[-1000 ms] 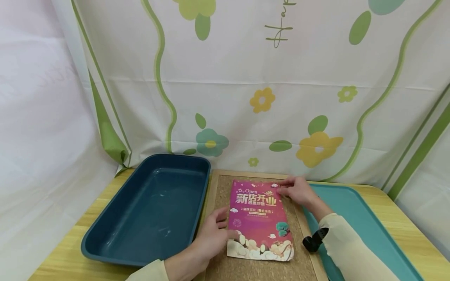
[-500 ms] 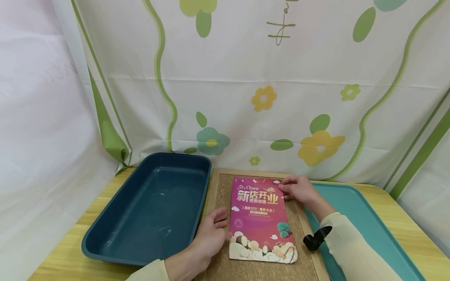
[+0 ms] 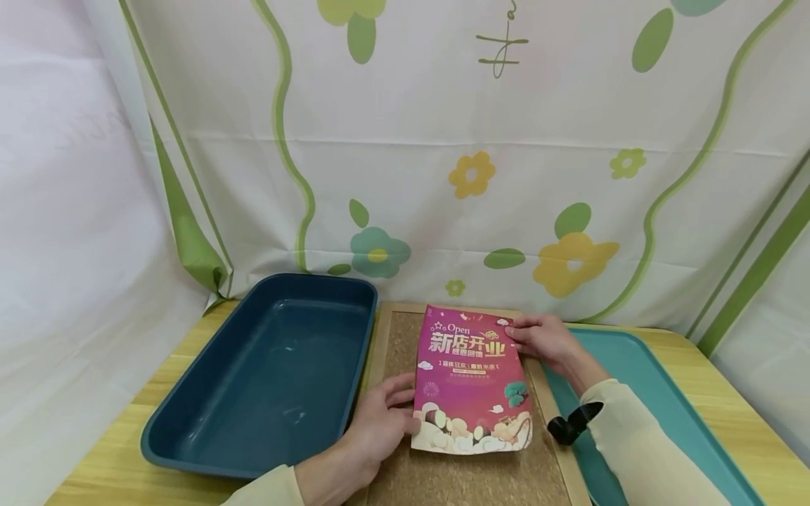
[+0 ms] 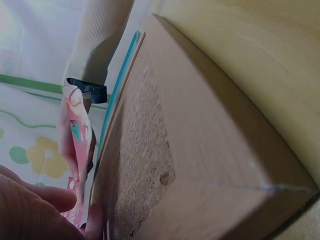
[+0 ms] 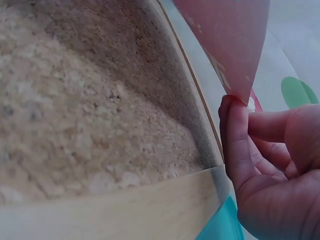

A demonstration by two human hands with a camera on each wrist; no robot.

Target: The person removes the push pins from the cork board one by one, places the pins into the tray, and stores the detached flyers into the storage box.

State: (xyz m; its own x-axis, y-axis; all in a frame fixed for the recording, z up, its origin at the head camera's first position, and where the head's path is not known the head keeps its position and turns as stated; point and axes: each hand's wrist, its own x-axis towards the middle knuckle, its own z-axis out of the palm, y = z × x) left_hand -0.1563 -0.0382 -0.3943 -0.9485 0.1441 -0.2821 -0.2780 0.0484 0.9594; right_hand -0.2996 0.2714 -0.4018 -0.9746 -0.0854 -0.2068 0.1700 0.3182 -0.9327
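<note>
A pink-purple paper flyer (image 3: 470,386) with gold Chinese lettering and "Open" is held above a wood-framed cork board (image 3: 455,485). My right hand (image 3: 549,344) pinches its upper right corner; in the right wrist view, thumb and fingers (image 5: 237,135) meet on that corner and the sheet stands off the cork. At the lower left edge, my left hand (image 3: 382,425) grips the sheet, thumb in front and fingers behind. The left wrist view shows the flyer (image 4: 80,140) nearly edge-on, raised from the board, with part of it hidden behind the left thumb.
A deep dark-blue tray (image 3: 266,379) stands left of the board on the wood-grain table (image 3: 95,450). On the right lies a flat teal tray (image 3: 639,393), partly under my right sleeve (image 3: 645,443). A floral curtain (image 3: 405,126) hangs behind.
The flyer has risen off the cork board and shifted slightly away from me, its top edge now higher. My left thumb, briefly at its edge, now holds it; the right hand keeps the corner.
</note>
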